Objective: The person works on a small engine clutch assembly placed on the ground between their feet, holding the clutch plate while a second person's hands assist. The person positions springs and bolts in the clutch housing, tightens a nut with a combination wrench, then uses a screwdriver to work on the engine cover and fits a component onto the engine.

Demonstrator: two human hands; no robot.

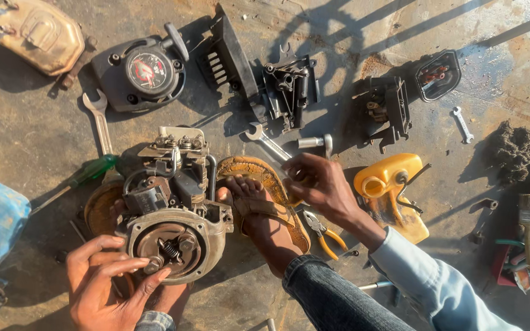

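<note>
The small engine (170, 205) stands on the concrete floor (32, 132) between the person's sandalled feet, already well stripped, to judge by what lies around it: the starter cover (142, 72) with its pull handle, a beige cover (35, 35), a black louvred panel (228, 55), a black bracket part (286, 86), another black housing (387, 107) and a yellow tank (387, 178) all lie loose on the floor. Still on the engine are the round front plate with its spring and small parts at the hub, and the block of fittings on top, so more seems left to come off. The left hand (108, 285) is at the lower left rim of that plate, fingers spread and curled, fingertips touching a small part by the hub; it grips nothing large. The right hand (317, 184) reaches across the right foot (262, 211), fingers bent downward near a spanner (268, 141) and pliers (323, 230); whether it holds anything, I cannot tell. A second spanner (99, 119) and a green screwdriver (87, 175) lie to the left.
</note>
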